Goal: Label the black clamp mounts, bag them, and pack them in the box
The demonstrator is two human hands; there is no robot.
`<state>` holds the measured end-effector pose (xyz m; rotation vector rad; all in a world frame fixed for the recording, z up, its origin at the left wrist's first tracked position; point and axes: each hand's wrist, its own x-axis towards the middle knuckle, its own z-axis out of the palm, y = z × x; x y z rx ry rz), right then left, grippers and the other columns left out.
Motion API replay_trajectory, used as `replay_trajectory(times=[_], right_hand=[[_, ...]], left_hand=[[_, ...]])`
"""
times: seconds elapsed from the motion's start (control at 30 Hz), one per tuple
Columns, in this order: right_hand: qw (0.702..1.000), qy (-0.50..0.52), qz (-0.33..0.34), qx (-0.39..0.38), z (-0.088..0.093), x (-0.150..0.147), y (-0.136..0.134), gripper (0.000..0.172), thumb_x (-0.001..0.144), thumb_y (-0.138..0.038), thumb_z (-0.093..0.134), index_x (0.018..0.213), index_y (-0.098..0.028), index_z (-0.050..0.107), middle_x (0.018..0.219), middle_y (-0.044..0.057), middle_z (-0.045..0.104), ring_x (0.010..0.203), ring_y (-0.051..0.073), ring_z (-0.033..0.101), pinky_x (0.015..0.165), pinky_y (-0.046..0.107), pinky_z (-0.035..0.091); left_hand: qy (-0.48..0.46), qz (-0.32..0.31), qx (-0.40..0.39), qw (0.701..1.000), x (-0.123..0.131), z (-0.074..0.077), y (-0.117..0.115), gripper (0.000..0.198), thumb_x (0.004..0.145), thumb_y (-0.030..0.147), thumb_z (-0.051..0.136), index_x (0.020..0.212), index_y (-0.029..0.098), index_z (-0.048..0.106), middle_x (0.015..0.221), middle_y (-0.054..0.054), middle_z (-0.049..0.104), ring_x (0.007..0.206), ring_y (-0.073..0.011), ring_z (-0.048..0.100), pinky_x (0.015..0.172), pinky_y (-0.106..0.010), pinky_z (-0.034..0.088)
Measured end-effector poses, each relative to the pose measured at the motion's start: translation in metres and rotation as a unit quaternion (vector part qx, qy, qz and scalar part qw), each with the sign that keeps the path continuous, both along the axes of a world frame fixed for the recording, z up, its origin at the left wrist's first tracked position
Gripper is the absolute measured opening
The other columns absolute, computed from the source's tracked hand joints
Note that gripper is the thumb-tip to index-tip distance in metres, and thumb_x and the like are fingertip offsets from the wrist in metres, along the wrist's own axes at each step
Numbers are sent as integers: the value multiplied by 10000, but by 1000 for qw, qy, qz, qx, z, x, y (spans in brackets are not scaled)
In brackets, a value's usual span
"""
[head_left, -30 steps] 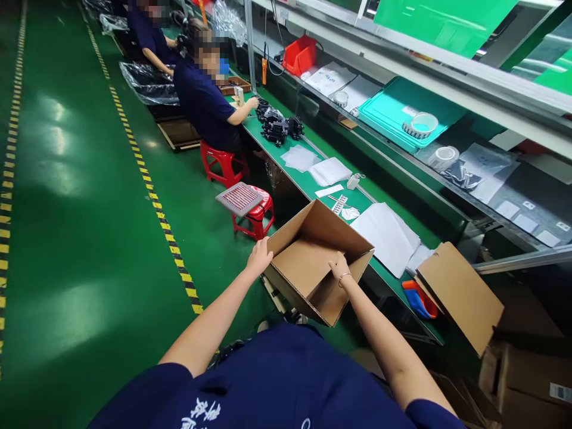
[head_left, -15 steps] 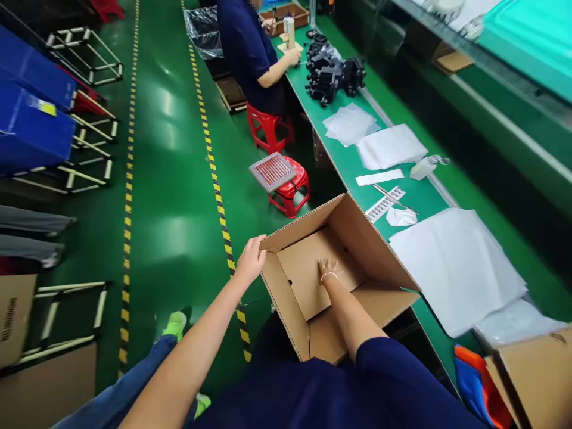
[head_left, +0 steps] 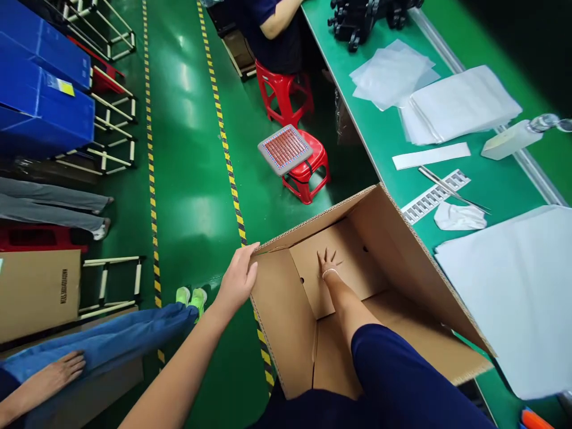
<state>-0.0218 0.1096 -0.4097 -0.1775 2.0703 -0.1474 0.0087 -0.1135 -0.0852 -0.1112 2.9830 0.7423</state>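
Observation:
A large open cardboard box [head_left: 286,310] is tilted in front of my body, its mouth facing me and its right side against the edge of the green workbench [head_left: 370,119]. My left hand [head_left: 239,274] grips the upper left corner of its rim, fingers over the outside and thumb toward the inside. Deep in the box, my right hand [head_left: 329,262] lies flat with fingers spread on a cardboard sheet [head_left: 357,268] at the bottom. That sheet has a small dark hole near each side. A white band circles my right wrist.
On the workbench lie tweezers [head_left: 451,187], a label strip [head_left: 420,205], a crumpled white cloth [head_left: 460,215], a bottle [head_left: 513,140] and white sheets [head_left: 513,286]. A red stool [head_left: 308,173] bears a patterned pad [head_left: 286,149]. A co-worker [head_left: 277,36] sits beyond; another person's legs [head_left: 125,333] are at left.
My view has shifted closer over the box, which appears larger. The right hand stays inside, its fingers now plainly spread on the bottom. The left hand keeps its hold on the rim.

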Motion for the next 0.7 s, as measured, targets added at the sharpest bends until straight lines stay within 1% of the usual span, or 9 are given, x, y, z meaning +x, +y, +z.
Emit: replay_trajectory(times=[0.1, 0.17, 0.2, 0.27, 0.33, 0.4, 0.47, 0.57, 0.7], right_hand=[[1000, -1, 4, -16, -33, -2, 0, 1175, 702, -292, 794, 1509, -413, -52, 1585, 62, -261, 1432, 435, -178, 1031, 758, 90], [1000, 4, 6, -23, -47, -1, 2, 1159, 721, -299, 782, 1517, -383, -57, 1585, 74, -258, 1431, 433, -186, 1046, 742, 96], [1000, 8, 7, -26, -50, 1, 5, 1145, 740, -309, 767, 1518, -372, -71, 1584, 72, -260, 1432, 421, -198, 1060, 727, 94], [999, 22, 7, -31, -48, 6, 16, 1093, 798, -334, 710, 1507, -375, -120, 1582, 37, -272, 1439, 365, -226, 1101, 674, 81], [999, 37, -2, -21, -39, 14, 32, 1039, 853, -338, 643, 1486, -391, -180, 1572, -5, -297, 1443, 309, -244, 1134, 617, 68], [999, 44, -29, 14, -30, 23, 50, 1031, 872, -335, 614, 1475, -374, -222, 1559, 14, -328, 1450, 327, -216, 1131, 614, 111], [996, 36, -61, 55, -27, 29, 66, 1051, 863, -333, 625, 1481, -335, -225, 1550, 77, -341, 1455, 395, -136, 1093, 633, 211], [992, 5, -91, 82, -35, 30, 78, 1059, 841, -305, 660, 1505, -318, -165, 1568, 124, -290, 1460, 420, -4, 1059, 594, 313], [990, -33, -112, 74, -39, 16, 76, 971, 829, -312, 697, 1538, -322, 33, 1618, 127, -82, 1433, 407, 184, 1078, 584, 322]], left_hand=[[19, -10, -6, 1000, 4, -4, 0, 416, 943, 232, 368, 1352, 241, 437, 1246, -102, 560, 1174, -242, 540, 998, -414, 473], [23, -12, -11, 1000, 6, -5, 0, 426, 948, 237, 369, 1370, 258, 423, 1246, -96, 563, 1170, -241, 540, 1001, -416, 470], [23, -12, -12, 1000, 6, -5, 0, 430, 949, 239, 371, 1375, 262, 420, 1244, -94, 565, 1168, -243, 539, 1004, -419, 467], [21, -8, -12, 1000, 7, -5, -1, 437, 948, 241, 376, 1382, 265, 417, 1244, -92, 566, 1170, -247, 535, 1012, -428, 458], [21, -4, -8, 1000, 7, -5, -1, 441, 947, 239, 381, 1386, 263, 416, 1250, -91, 562, 1176, -250, 528, 1020, -433, 448], [24, -4, -4, 1000, 7, -5, -1, 440, 947, 234, 384, 1385, 264, 418, 1252, -90, 560, 1177, -248, 526, 1019, -428, 445], [29, -7, -3, 1000, 6, -5, -1, 442, 948, 228, 383, 1386, 272, 417, 1251, -85, 562, 1171, -244, 529, 1010, -416, 450], [36, -9, -6, 999, 6, -5, 0, 451, 945, 231, 393, 1392, 288, 416, 1254, -74, 566, 1167, -244, 531, 1002, -403, 458], [34, -8, -16, 999, 7, -3, 2, 463, 941, 241, 397, 1400, 299, 410, 1253, -69, 567, 1169, -250, 531, 1009, -418, 457]])
